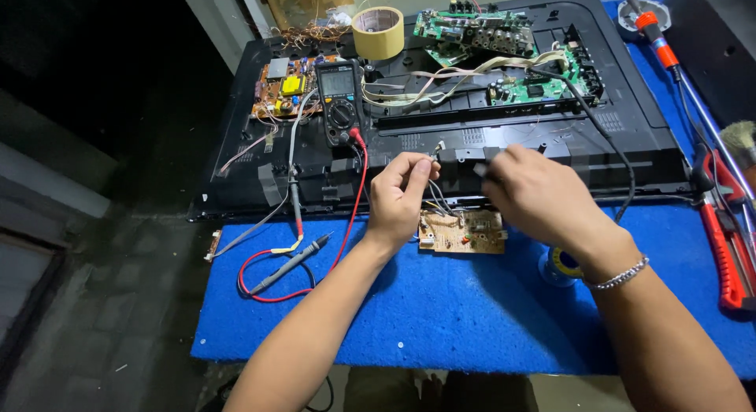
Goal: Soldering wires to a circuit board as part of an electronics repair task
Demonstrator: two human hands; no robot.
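Thin wires [438, 193] pinched in my left hand [398, 198] at their white connector, my right hand [535, 193] just beside gripping a second small white plug [481, 169], brown circuit board [462, 232] below both on the blue bench [441, 310], multimeter [340, 102] beyond my left hand.

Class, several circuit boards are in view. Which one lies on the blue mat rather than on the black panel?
The small tan circuit board below both hands; the orange and green boards sit up on the black panel.
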